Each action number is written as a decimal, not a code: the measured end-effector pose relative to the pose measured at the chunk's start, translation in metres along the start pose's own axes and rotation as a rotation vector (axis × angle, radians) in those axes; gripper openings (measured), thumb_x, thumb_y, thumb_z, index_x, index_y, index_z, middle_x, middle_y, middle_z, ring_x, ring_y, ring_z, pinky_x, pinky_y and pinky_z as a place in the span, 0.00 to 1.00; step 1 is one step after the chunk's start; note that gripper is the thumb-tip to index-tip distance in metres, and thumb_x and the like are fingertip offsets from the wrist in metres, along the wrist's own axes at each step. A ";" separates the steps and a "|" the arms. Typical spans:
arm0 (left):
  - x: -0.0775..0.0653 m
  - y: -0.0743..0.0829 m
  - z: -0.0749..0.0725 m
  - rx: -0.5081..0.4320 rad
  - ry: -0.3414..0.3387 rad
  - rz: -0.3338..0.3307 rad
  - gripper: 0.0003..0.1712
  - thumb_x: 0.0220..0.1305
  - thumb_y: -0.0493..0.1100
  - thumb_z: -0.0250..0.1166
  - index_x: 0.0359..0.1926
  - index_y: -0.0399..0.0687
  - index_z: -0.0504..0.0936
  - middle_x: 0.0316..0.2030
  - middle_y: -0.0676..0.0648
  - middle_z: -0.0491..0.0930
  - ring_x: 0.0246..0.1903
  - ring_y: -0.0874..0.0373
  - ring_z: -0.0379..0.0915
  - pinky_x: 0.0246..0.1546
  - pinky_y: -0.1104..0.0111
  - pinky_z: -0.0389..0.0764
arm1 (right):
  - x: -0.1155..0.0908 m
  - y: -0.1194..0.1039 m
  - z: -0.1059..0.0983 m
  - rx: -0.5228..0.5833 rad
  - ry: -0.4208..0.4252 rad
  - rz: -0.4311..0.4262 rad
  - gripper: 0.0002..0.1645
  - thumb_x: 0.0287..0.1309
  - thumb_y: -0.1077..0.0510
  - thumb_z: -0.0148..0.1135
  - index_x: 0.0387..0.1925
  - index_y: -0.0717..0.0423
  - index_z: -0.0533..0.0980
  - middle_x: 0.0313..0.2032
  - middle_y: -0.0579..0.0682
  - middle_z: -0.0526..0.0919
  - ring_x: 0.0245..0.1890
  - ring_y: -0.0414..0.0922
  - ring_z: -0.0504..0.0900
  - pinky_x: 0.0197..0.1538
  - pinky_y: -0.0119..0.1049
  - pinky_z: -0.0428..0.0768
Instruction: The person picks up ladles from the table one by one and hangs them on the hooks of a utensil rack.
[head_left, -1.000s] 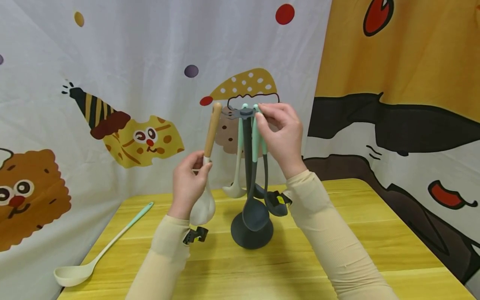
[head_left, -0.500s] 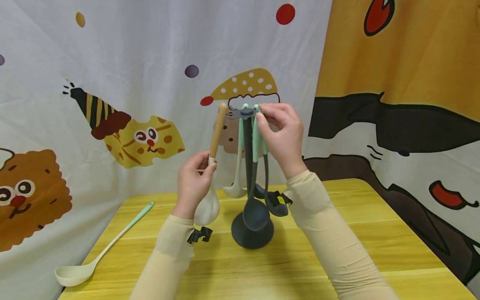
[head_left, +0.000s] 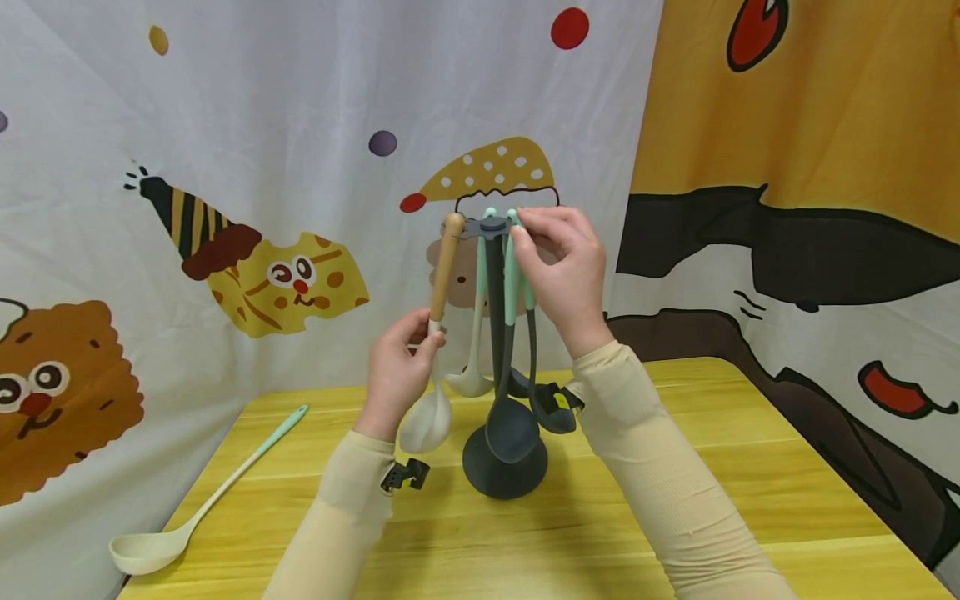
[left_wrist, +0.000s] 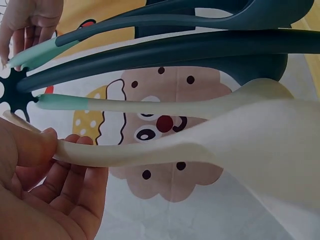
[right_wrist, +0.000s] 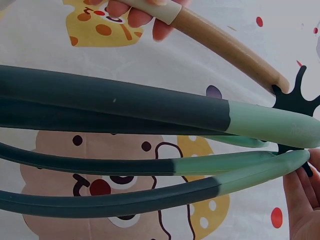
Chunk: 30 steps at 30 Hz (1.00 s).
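My left hand pinches a white spoon just below its wooden handle, thumb on one side and fingers on the other. The spoon hangs head down, slightly tilted. Its handle's top end is at an arm of the dark utensil stand; whether it is hooked there I cannot tell. My right hand pinches the mint handle end of a black spoon at the stand's top. In the right wrist view, that hand's fingers lie by the star-shaped holder.
A cream ladle and more black utensils hang on the stand. Another cream ladle with a mint handle lies at the left of the wooden table. A printed cloth hangs behind.
My left hand has moved right with the white spoon, bringing the wooden handle's end to the stand's arm and slightly lower. My right hand stays in place.
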<state>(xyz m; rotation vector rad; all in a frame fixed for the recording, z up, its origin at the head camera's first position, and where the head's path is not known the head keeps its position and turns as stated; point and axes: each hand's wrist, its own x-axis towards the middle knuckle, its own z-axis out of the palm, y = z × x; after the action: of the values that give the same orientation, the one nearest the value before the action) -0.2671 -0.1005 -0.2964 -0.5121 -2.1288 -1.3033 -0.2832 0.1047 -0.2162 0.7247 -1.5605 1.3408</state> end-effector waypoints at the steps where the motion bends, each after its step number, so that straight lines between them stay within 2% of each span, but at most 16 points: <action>1: 0.000 0.000 0.001 -0.004 -0.003 -0.001 0.09 0.66 0.33 0.65 0.46 0.39 0.84 0.35 0.44 0.84 0.35 0.50 0.80 0.36 0.56 0.82 | 0.000 0.000 0.000 0.000 0.000 -0.001 0.14 0.62 0.66 0.64 0.49 0.67 0.82 0.46 0.58 0.79 0.45 0.43 0.82 0.52 0.37 0.80; 11: -0.002 0.001 0.004 -0.020 -0.028 -0.041 0.08 0.68 0.34 0.64 0.47 0.40 0.83 0.36 0.45 0.83 0.36 0.52 0.80 0.36 0.58 0.81 | 0.000 -0.001 0.001 -0.001 -0.003 0.007 0.14 0.62 0.66 0.64 0.49 0.67 0.83 0.46 0.58 0.78 0.45 0.43 0.82 0.52 0.37 0.80; 19: -0.005 0.000 0.006 -0.036 -0.033 -0.049 0.14 0.67 0.34 0.65 0.53 0.38 0.80 0.40 0.43 0.83 0.39 0.50 0.80 0.40 0.56 0.82 | -0.001 -0.002 0.001 -0.010 -0.005 0.009 0.14 0.62 0.66 0.64 0.49 0.67 0.82 0.46 0.58 0.78 0.45 0.42 0.82 0.52 0.36 0.80; 30: -0.008 -0.007 0.004 0.022 -0.075 -0.043 0.22 0.67 0.39 0.66 0.60 0.38 0.77 0.47 0.42 0.83 0.45 0.49 0.80 0.44 0.55 0.81 | -0.001 -0.001 0.000 -0.011 -0.003 0.005 0.14 0.62 0.66 0.64 0.49 0.66 0.83 0.46 0.58 0.79 0.45 0.42 0.82 0.52 0.36 0.80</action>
<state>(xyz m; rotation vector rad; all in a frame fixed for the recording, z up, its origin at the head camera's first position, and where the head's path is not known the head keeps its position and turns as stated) -0.2669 -0.1009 -0.3076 -0.5161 -2.2248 -1.3013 -0.2816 0.1044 -0.2163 0.7166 -1.5717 1.3346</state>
